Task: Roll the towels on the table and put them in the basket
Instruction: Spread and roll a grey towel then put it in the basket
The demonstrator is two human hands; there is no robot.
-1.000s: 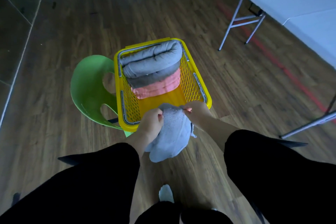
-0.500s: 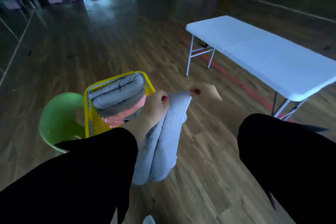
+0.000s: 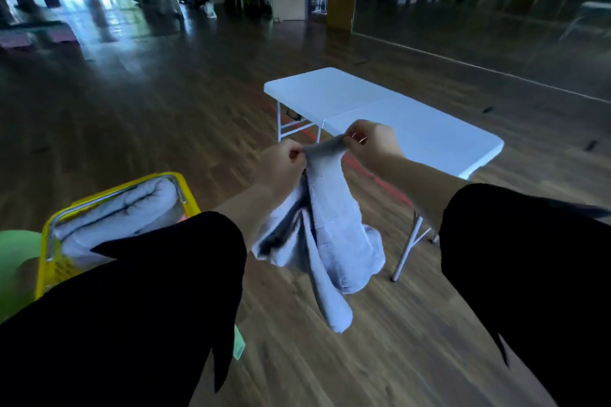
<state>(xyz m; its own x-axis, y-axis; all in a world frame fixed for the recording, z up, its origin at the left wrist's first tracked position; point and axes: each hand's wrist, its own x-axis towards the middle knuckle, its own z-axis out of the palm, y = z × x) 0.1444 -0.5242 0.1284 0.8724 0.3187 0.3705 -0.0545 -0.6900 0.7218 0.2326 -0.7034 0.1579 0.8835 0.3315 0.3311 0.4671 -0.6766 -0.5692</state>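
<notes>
Head view: a person's left hand [image 3: 281, 163] and right hand [image 3: 372, 142] hold up a grey towel [image 3: 330, 218] by its top edge. The fingers [image 3: 294, 155] and thumb of each hand are curled in a tight pinch on the cloth. The two grips sit close together, with the edge bunched between them. Below the fingers the towel hangs unrolled in loose folds, its longest tail dangling in mid-air above the wooden floor [image 3: 132, 116]. It touches neither the desk nor the basket.

Down and well to the left of the left hand's fingers stands the yellow basket [image 3: 56, 271]. A metal handle lies along its rim, and its near half is hidden behind a black sleeve [image 3: 148, 291]. Inside it, a thick rolled grey towel [image 3: 119, 218] lies across the far end and fills the width of the basket (a sliver of pink shows under the roll's right end, too small to tell what it is). A green chair [image 3: 16, 251] shows just beside the basket at the left edge of the view.

Beyond the right hand's fingers stands a white folding desk [image 3: 396, 116] on pale metal legs, and the hand overlaps its near edge in the view. The hall behind is dim and blurred.
</notes>
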